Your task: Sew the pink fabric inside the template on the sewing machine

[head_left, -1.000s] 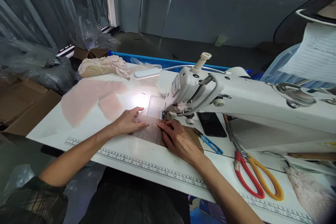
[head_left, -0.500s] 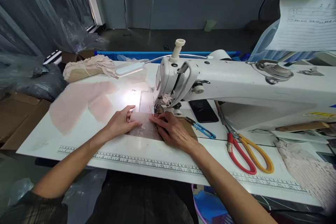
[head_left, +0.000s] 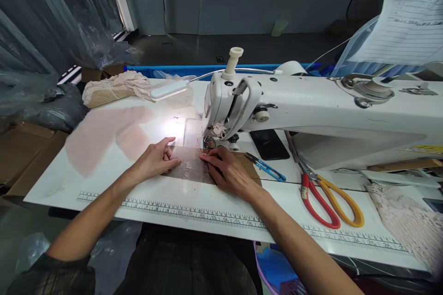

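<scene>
A piece of sheer pale pink fabric (head_left: 187,164) lies at the front of the white sewing machine (head_left: 294,101), its far edge close to the presser foot. My left hand (head_left: 155,160) rests at the fabric's left edge, thumb and index finger stretched apart and the other fingers curled. On the right, my right hand (head_left: 228,169) has its fingers bent together on the fabric just before the needle area; its fingertips are partly hidden. Beneath that hand shows a brown flat sheet (head_left: 249,170). Blue thread snips (head_left: 268,168) lie to its right.
More pink sheer pieces (head_left: 104,133) spread across the left of the table. Behind them sits a lace bundle (head_left: 114,90). A phone (head_left: 270,144), red-and-yellow-handled scissors (head_left: 321,198) and lace trim (head_left: 404,216) lie to the right. A ruler strip (head_left: 194,212) runs along the front edge.
My left hand has slid slightly left, its thumb drawing back toward the fabric's edge. My right hand stays near the needle. The camera view has shifted a little.
</scene>
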`<state>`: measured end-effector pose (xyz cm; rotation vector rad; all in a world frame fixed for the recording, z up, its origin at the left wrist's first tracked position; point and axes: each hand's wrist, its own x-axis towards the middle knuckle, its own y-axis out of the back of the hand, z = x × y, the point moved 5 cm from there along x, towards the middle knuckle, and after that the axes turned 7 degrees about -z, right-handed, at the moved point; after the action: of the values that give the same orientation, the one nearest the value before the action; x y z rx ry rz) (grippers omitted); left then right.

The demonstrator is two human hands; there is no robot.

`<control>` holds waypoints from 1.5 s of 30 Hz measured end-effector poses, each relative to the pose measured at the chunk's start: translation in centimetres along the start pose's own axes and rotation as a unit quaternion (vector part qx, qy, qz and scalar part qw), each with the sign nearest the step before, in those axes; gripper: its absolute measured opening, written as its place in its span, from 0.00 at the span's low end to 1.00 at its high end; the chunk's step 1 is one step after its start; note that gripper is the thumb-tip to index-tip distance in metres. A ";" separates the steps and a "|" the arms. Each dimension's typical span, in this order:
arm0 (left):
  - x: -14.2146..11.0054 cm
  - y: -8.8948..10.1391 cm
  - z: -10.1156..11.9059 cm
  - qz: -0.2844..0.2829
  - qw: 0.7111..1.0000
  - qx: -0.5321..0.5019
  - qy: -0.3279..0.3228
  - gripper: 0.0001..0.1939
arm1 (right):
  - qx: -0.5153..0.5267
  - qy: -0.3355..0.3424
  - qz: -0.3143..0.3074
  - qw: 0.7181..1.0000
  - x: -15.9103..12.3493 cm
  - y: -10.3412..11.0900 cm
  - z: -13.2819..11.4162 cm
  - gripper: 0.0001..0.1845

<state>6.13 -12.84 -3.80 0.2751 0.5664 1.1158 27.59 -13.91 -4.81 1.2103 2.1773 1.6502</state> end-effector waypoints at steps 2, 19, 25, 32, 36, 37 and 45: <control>0.1 0.1 -0.2 0.003 1.000 -0.009 0.008 0.36 | 0.006 -0.008 -0.005 1.000 0.0 -0.1 0.1 0.17; 0.7 0.3 -0.8 -0.022 0.991 -0.130 0.031 0.39 | 0.093 -0.061 -0.025 0.993 -0.3 1.1 0.5 0.19; 0.8 0.2 -0.8 -0.029 0.989 -0.141 0.036 0.39 | 0.068 0.027 -0.043 0.996 -0.5 1.2 -0.3 0.18; 0.6 0.4 -0.7 -0.028 0.995 -0.096 0.023 0.39 | 0.047 0.024 -0.061 0.997 -0.5 1.1 -0.5 0.19; 0.3 1.7 1.7 0.152 0.971 0.154 -0.103 0.21 | 0.057 0.018 -0.067 0.996 -0.5 1.1 -0.5 0.19; 0.3 1.5 2.6 0.174 0.947 0.222 -0.153 0.18 | 0.059 0.021 -0.065 0.996 -0.5 1.1 -0.5 0.19; 2.7 -3.5 4.7 0.003 0.818 0.447 -0.363 0.17 | 0.032 0.025 -0.043 0.998 -0.7 0.9 -0.3 0.19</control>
<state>12.28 -11.58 -2.37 1.4583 0.3508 0.5888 28.34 -14.56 -4.12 1.0852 2.2939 1.6054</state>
